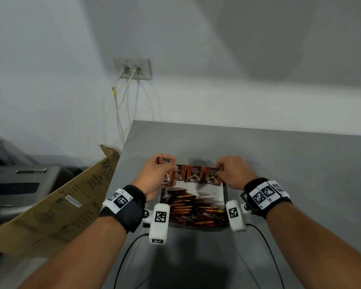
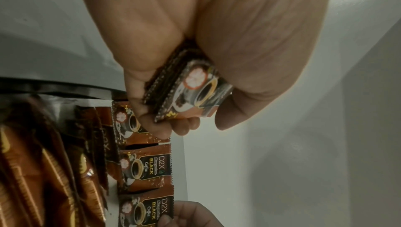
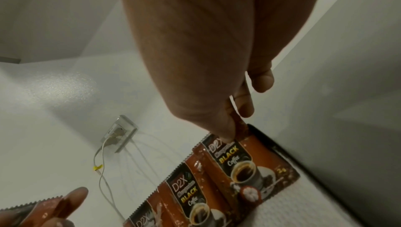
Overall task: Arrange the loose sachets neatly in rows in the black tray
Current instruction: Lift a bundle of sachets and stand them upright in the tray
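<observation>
A black tray (image 1: 225,197) with a white lining sits on the grey table. Several brown coffee sachets (image 1: 193,174) stand in a row along its far edge, and a loose heap of sachets (image 1: 194,207) fills its near half. My left hand (image 1: 156,174) grips a small stack of sachets (image 2: 186,90) at the row's left end. My right hand (image 1: 229,172) pinches the top edge of the rightmost sachet (image 3: 245,158) in the row between thumb and finger. The standing row (image 2: 145,167) shows side-on in the left wrist view.
A cardboard box flap (image 1: 56,203) leans against the table's left edge, with a grey machine (image 1: 23,184) behind it. A wall socket (image 1: 132,68) with two white cables hangs above the table's far left corner. Bare table (image 1: 300,163) lies right of the tray.
</observation>
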